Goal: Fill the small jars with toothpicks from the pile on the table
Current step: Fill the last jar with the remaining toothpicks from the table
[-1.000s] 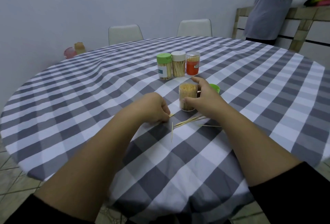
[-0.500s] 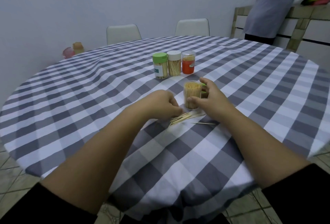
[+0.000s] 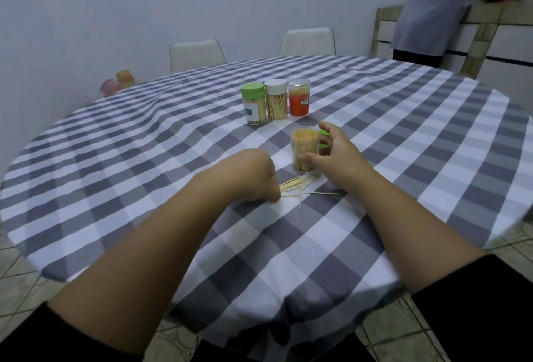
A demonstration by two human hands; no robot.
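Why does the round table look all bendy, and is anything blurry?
In the head view, the wide lens curves the table edge and wall lines; the toothpick jars look sharp; the right rim smears, and the standing person is soft. The light is dim, bluish and even, without glare.

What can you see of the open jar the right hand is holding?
The open jar is a small clear cylinder, plastic by its look, standing upright on the checked tablecloth with no lid on. It is packed almost to the rim with upright pale toothpicks. The right hand holds it from the right side, thumb across its front. Loose toothpicks lie just before its base.
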